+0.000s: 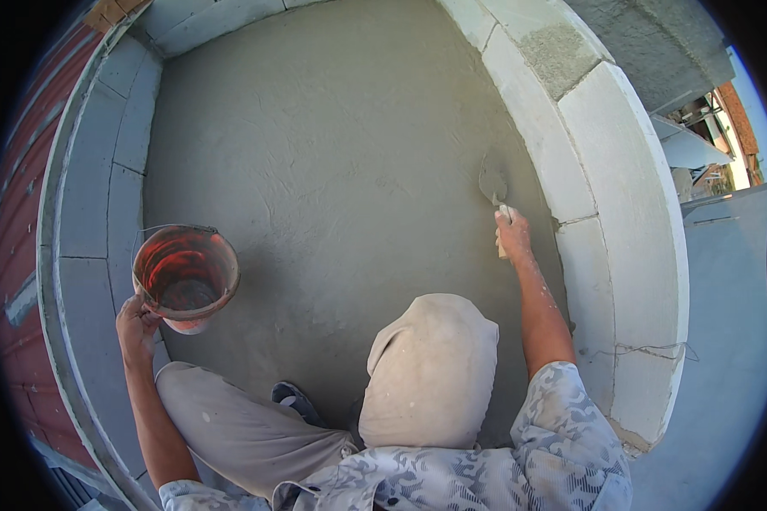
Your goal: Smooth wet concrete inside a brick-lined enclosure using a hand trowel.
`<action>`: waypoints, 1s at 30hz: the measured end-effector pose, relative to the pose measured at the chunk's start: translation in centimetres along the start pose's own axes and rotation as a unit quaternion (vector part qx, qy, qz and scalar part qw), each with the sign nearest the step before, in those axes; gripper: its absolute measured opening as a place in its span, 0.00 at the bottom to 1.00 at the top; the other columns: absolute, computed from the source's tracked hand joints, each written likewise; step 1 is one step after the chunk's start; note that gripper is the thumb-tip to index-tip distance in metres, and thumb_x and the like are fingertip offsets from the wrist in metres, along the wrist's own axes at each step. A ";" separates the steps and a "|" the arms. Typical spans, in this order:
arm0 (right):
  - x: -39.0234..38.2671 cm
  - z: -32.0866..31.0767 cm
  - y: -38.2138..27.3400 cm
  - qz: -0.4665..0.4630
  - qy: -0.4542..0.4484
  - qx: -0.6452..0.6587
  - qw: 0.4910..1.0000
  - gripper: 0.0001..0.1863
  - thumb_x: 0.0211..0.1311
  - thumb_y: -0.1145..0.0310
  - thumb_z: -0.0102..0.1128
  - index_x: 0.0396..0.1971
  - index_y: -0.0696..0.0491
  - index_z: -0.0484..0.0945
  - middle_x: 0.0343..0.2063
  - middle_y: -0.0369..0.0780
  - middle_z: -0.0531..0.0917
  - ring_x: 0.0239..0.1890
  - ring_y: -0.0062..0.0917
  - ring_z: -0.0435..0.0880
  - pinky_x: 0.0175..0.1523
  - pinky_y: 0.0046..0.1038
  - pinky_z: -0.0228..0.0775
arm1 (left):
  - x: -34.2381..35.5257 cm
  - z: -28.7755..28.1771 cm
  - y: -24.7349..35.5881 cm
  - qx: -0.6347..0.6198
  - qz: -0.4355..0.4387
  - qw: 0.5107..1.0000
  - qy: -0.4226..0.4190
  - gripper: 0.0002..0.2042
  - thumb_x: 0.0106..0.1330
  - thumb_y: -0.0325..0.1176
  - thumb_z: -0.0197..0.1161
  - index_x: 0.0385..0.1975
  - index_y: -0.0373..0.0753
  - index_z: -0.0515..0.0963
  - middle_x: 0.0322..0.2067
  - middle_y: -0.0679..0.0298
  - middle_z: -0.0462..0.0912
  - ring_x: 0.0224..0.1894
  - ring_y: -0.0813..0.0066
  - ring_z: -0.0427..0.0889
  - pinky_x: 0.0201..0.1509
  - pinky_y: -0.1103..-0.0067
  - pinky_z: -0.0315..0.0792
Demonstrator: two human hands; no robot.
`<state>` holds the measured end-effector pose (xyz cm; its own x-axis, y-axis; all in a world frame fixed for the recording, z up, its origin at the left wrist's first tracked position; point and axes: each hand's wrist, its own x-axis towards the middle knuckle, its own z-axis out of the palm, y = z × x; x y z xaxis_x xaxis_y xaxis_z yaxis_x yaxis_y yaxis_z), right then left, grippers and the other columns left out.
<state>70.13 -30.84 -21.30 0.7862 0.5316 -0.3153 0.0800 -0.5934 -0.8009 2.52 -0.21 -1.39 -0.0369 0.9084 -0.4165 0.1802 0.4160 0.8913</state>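
Note:
At the left, my left hand (136, 328) grips the near rim of an orange-red bucket (187, 268). The bucket is tilted so its inside shows, smeared with grey, with some grey stuff at the bottom and a thin wire handle at its far rim. My right hand (512, 234) is closed around the pale handle of a trowel (493, 180). The trowel's grey, mortar-coated blade points away from me, over or on the smooth grey mortar floor (332, 153) close to the right-hand wall. Whether the blade touches the surface is hard to make out.
Low walls of pale blocks (609, 145) border the floor at left, right and far end. A red corrugated metal sheet (38, 196) lies beyond the left wall. A thin wire (648, 347) sticks out over the right wall. My bent knees and one shoe (296, 399) occupy the near side.

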 end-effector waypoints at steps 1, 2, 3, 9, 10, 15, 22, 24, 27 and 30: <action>-0.2 0.6 0.4 0.016 -0.013 0.002 1.000 0.22 0.68 0.58 0.61 0.53 0.60 0.77 0.24 0.41 0.81 0.21 0.25 0.80 0.25 0.29 0.73 | 0.0 0.2 0.0 -0.003 0.002 1.000 -0.004 0.11 0.75 0.39 0.54 0.41 0.37 0.77 0.31 0.63 0.85 0.29 0.76 0.84 0.40 0.77 0.78; -0.9 2.1 0.4 0.014 -0.021 0.002 1.000 0.22 0.68 0.58 0.61 0.53 0.60 0.77 0.24 0.41 0.81 0.21 0.25 0.80 0.25 0.29 0.73 | -0.2 0.3 0.3 -0.003 0.001 1.000 0.004 0.11 0.75 0.39 0.54 0.41 0.37 0.77 0.31 0.63 0.85 0.29 0.76 0.84 0.40 0.77 0.78; -2.4 4.1 0.2 0.008 -0.070 -0.042 0.997 0.23 0.68 0.58 0.61 0.54 0.60 0.77 0.27 0.43 0.82 0.25 0.28 0.83 0.29 0.31 0.75 | -0.4 0.2 0.4 0.001 0.002 1.000 0.006 0.11 0.75 0.39 0.55 0.41 0.37 0.77 0.31 0.63 0.85 0.28 0.76 0.84 0.40 0.77 0.78; -16.3 13.6 -0.9 -0.155 -0.316 -0.145 0.925 0.21 0.69 0.58 0.60 0.55 0.55 0.78 0.34 0.41 0.83 0.37 0.29 0.84 0.43 0.35 0.76 | -0.2 -0.3 0.1 0.013 0.005 1.000 0.006 0.12 0.76 0.39 0.54 0.42 0.37 0.78 0.32 0.65 0.86 0.29 0.77 0.84 0.41 0.78 0.79; -17.4 14.0 -0.4 -0.159 -0.337 -0.135 0.918 0.21 0.69 0.58 0.60 0.55 0.55 0.77 0.34 0.43 0.84 0.38 0.30 0.84 0.44 0.35 0.76 | -0.3 -0.2 0.0 0.014 0.002 1.000 0.006 0.12 0.76 0.39 0.54 0.42 0.37 0.78 0.32 0.65 0.86 0.29 0.77 0.84 0.41 0.78 0.79; -17.1 10.6 2.0 -0.071 -0.232 -0.049 0.969 0.24 0.69 0.56 0.59 0.57 0.57 0.75 0.38 0.49 0.85 0.42 0.38 0.86 0.48 0.38 0.75 | -1.8 0.0 0.6 0.024 0.011 1.000 -0.002 0.09 0.76 0.39 0.57 0.37 0.40 0.77 0.30 0.67 0.84 0.27 0.79 0.84 0.38 0.79 0.79; -15.5 4.1 9.2 0.050 0.044 -0.115 0.991 0.25 0.69 0.55 0.59 0.58 0.55 0.73 0.37 0.49 0.85 0.41 0.38 0.86 0.46 0.37 0.76 | -0.2 0.1 0.3 -0.001 0.020 1.000 -0.008 0.12 0.74 0.41 0.62 0.33 0.40 0.76 0.27 0.69 0.82 0.26 0.82 0.81 0.37 0.82 0.76; -16.4 6.6 14.8 -0.058 -0.008 -0.099 0.993 0.23 0.70 0.56 0.58 0.56 0.58 0.74 0.34 0.48 0.84 0.37 0.36 0.85 0.44 0.38 0.76 | -0.3 1.4 0.6 -0.001 0.017 1.000 -0.022 0.11 0.74 0.41 0.62 0.34 0.39 0.76 0.28 0.68 0.83 0.26 0.82 0.82 0.37 0.82 0.77; -19.9 10.5 11.8 -0.072 -0.166 -0.132 0.975 0.22 0.70 0.57 0.58 0.54 0.58 0.74 0.34 0.47 0.84 0.37 0.36 0.85 0.44 0.39 0.76 | -0.6 0.9 0.7 0.002 0.022 0.999 -0.023 0.11 0.75 0.40 0.60 0.36 0.38 0.77 0.29 0.68 0.83 0.27 0.81 0.82 0.38 0.82 0.77; -21.4 11.7 9.3 -0.074 -0.197 -0.120 0.970 0.22 0.70 0.57 0.58 0.53 0.59 0.75 0.33 0.47 0.84 0.36 0.35 0.85 0.44 0.39 0.76 | -1.2 -0.1 0.7 0.000 0.025 1.000 -0.010 0.11 0.75 0.39 0.59 0.38 0.38 0.77 0.30 0.67 0.83 0.27 0.81 0.83 0.38 0.82 0.77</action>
<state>46.84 -40.69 -27.94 0.4647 0.7826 -0.4142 0.3509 -0.5922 -0.7253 2.58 -1.04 -0.20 -0.0084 0.9271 -0.3747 0.1809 0.3699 0.9113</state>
